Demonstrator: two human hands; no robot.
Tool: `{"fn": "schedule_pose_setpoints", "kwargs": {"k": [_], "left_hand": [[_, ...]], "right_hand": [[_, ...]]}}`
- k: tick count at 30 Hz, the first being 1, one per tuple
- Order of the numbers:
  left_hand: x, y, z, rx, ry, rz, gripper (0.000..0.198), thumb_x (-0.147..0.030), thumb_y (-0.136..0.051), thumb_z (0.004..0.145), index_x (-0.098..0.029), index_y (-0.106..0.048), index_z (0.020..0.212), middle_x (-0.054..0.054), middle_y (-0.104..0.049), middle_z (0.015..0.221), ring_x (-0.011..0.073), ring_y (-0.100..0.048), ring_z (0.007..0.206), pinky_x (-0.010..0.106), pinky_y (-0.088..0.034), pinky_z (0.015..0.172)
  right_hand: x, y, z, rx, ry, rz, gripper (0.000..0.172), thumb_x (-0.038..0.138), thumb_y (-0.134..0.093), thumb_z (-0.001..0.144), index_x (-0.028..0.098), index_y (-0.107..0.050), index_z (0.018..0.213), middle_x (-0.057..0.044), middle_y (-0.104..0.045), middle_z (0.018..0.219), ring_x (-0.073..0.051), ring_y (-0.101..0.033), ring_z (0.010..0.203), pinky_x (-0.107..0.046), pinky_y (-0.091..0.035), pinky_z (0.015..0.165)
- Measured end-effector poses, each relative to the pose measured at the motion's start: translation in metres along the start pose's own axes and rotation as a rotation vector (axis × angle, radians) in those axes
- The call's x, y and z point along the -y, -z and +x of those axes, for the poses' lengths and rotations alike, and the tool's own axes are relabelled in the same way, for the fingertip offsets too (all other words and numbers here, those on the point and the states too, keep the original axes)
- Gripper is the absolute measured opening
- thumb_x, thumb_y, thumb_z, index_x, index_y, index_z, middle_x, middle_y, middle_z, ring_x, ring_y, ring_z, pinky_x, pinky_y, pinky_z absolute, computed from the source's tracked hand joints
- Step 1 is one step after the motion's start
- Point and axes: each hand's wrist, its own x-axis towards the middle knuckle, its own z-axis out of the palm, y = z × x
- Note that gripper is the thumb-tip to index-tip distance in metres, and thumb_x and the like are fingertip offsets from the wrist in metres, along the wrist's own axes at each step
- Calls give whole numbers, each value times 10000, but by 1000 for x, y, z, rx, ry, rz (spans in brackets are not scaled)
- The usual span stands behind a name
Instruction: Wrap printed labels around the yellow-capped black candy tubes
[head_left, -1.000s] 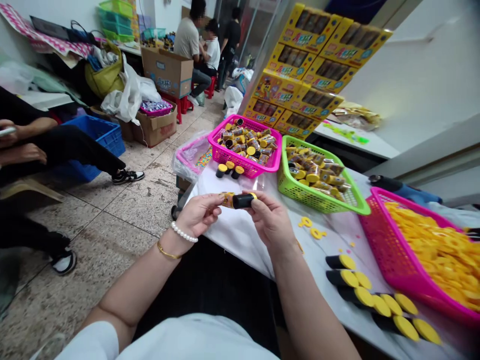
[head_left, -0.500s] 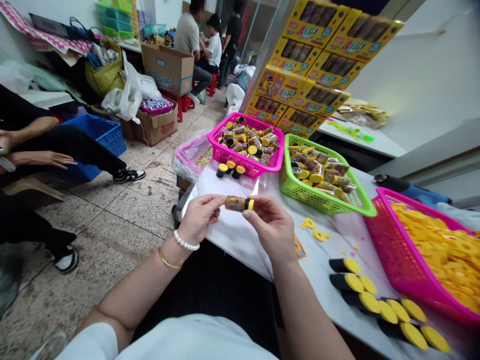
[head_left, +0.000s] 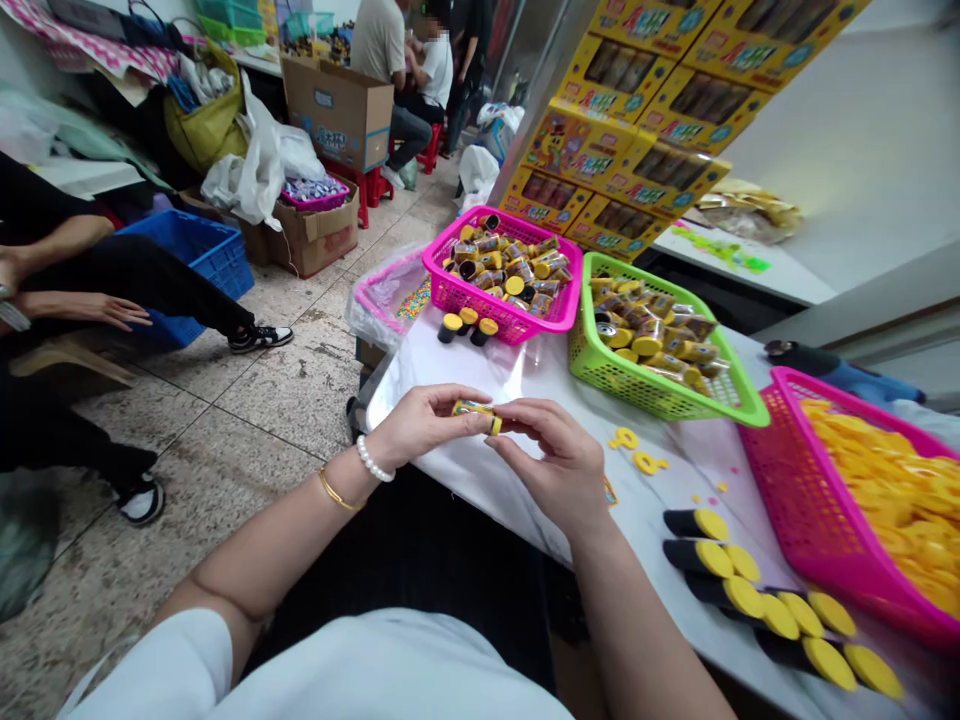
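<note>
My left hand (head_left: 431, 425) is closed round a small printed bottle (head_left: 471, 408), which lies sideways over the table with its yellow-capped end to the right. My right hand (head_left: 551, 450) is at that capped end, its fingers above the cap and its thumb just below; part of the bottle is hidden by fingers. Beyond the hands, several black cylinders with yellow lids (head_left: 466, 325) stand before a pink basket (head_left: 502, 322) full of similar bottles. Yellow ring-shaped pieces (head_left: 624, 438) lie right of my right hand.
A green basket (head_left: 660, 390) of bottles and a pink basket (head_left: 795, 500) of yellow plastic pieces stand rightward. More black-and-yellow cylinders (head_left: 780, 615) lie at the near right. Yellow boxes (head_left: 585, 150) are stacked behind. A seated person's hand (head_left: 105, 308) shows at left.
The bottle has turned so its label shows differently, and my left fingers cover more of it. My right thumb has moved down from the cap. The view has shifted slightly.
</note>
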Motion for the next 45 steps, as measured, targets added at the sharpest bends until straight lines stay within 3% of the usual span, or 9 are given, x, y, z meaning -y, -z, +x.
{"fn": "schedule_pose_setpoints", "kwargs": {"k": [6,11,16,19,25,29,37,42,45], "left_hand": [[-7,7,3,82,51,53,349,-367,-863,688,-131,-781,932,80,-756,828,139,-650,704,253,-503,666],[1,-1,6,61,-15,127,250,-328,-828,728,-134,-773,877,70,-753,818,136,-656,713,238,-492,676],[10,0,10,103,46,124,388,-484,-753,810,-149,-667,984,12,-681,642,104,-592,519,197,-429,511],[6,1,8,171,93,83,500,-593,-738,790,-165,-625,1023,-8,-661,621,87,-567,448,179,-412,450],[2,-2,7,154,168,53,563,-694,-710,755,-144,-596,795,-18,-620,542,46,-448,317,154,-295,322],[4,-3,8,237,200,-56,593,-692,-757,702,-130,-628,840,-5,-648,580,64,-518,361,161,-361,349],[9,-2,6,234,250,-110,597,-719,-720,725,-143,-606,834,-14,-638,540,69,-502,310,163,-302,316],[13,-1,10,205,215,-140,601,-683,-803,656,-123,-629,787,-10,-617,541,67,-538,407,169,-374,400],[13,-1,10,166,210,-167,604,-670,-823,637,-112,-645,786,-7,-615,569,71,-555,482,174,-383,449]], "right_hand": [[-5,0,-4,-16,14,9,352,243,-776,824,299,-740,1169,-53,-757,1061,-208,-742,884,-399,-638,854],[-14,-8,-4,16,-319,368,570,354,-841,765,269,-666,1301,-20,-750,878,-180,-731,761,-354,-649,740],[-21,-3,-2,156,-375,490,257,370,-790,824,291,-797,1069,-49,-695,1046,-187,-687,956,-349,-623,830],[-21,-1,-4,94,-422,570,99,344,-811,805,292,-827,888,-51,-664,1040,-193,-680,943,-321,-645,715],[-14,-8,-8,69,-350,641,188,271,-865,744,298,-827,926,-25,-669,941,-151,-689,786,-319,-669,676],[-18,-10,-12,-48,-313,678,113,229,-859,747,278,-819,840,1,-605,819,-137,-662,686,-322,-678,586],[-14,-11,-12,-38,-232,579,226,181,-844,755,319,-823,934,-24,-632,964,-146,-670,847,-281,-668,694],[-16,-12,-16,-88,-262,695,156,215,-871,726,314,-812,831,4,-560,927,-136,-680,717,-320,-679,565],[-15,-11,-15,-13,-318,709,211,274,-839,774,330,-794,971,10,-566,972,-130,-700,677,-341,-682,583]]}}
